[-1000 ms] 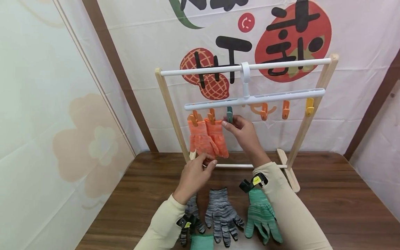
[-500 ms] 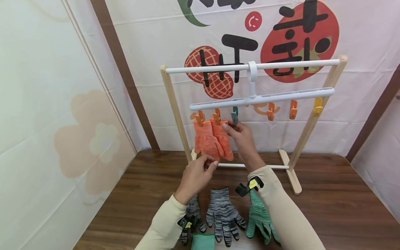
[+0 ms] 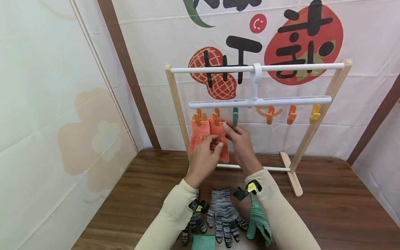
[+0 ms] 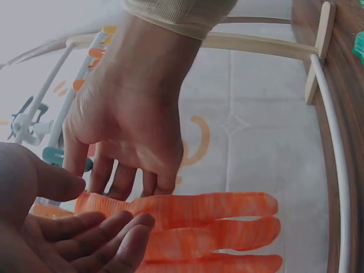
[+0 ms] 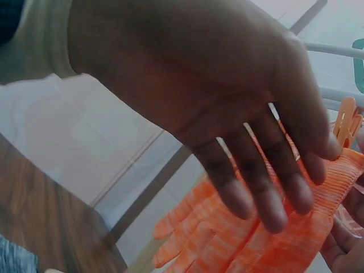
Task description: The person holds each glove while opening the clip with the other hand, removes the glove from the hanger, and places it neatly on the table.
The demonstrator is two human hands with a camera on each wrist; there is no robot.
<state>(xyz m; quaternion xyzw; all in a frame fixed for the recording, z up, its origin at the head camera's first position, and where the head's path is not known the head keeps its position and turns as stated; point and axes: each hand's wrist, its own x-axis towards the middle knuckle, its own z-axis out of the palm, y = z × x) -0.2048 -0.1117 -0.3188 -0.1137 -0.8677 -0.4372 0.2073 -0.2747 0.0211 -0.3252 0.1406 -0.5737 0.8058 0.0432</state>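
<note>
Orange glove (image 3: 215,133): left hand (image 3: 204,159) risen onto it.

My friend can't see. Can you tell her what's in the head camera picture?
Two hands, left hand and right hand, touch orange gloves pegged to a white clip hanger on a wooden rack. Grey gloves and a green glove lie on the table.

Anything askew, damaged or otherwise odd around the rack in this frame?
Nothing stands out. The clip hanger hangs level on the rack, two orange gloves hang from its clips, and both hands, left hand and right hand, are at them.
</note>
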